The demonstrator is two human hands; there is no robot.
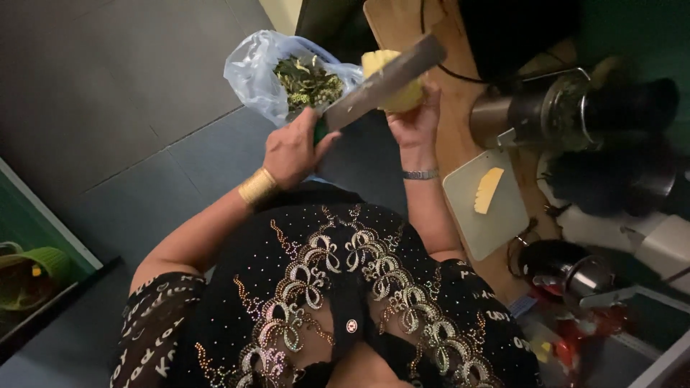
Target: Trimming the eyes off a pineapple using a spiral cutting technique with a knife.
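A peeled yellow pineapple (392, 82) is gripped aloft in the right hand (415, 122); a cleaver (384, 82) is clenched in the left hand (291, 151); one cut slice (488, 190) already lies on the white cutting board (503, 223); most remains uncut.

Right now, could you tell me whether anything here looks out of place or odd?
Mostly the cutting spot: the left hand works a cleaver against yellow fruit held up in the right hand, over an open bag of green scraps, while the board on the counter holds only one yellow slice. Nothing looks spilled.
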